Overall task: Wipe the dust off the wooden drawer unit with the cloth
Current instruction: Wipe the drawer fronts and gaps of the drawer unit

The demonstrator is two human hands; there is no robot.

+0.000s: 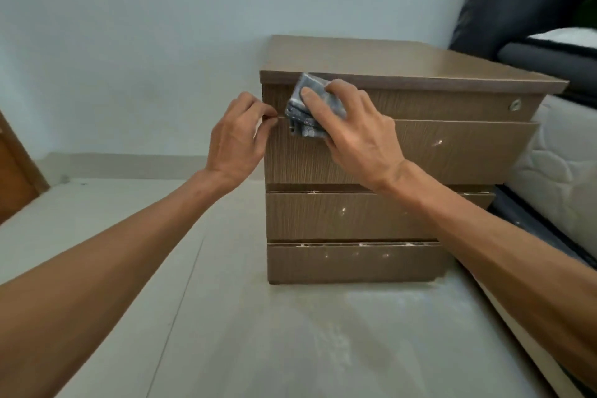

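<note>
A brown wooden drawer unit [371,216] stands on the floor with several drawer fronts, speckled with white spots. Its second drawer [452,149] is tilted outward at the top. My right hand [352,132] presses a folded grey-blue cloth [310,107] against the top left of the unit's front, across the gap between the top front and the second drawer. My left hand [237,139] pinches the upper left corner of that second drawer with its fingertips.
A keyhole [515,104] sits at the right of the top drawer front. A white mattress [555,171] and dark headboard [517,0] stand close on the right. A pale wall is behind, a brown door edge [16,178] at left, light floor below.
</note>
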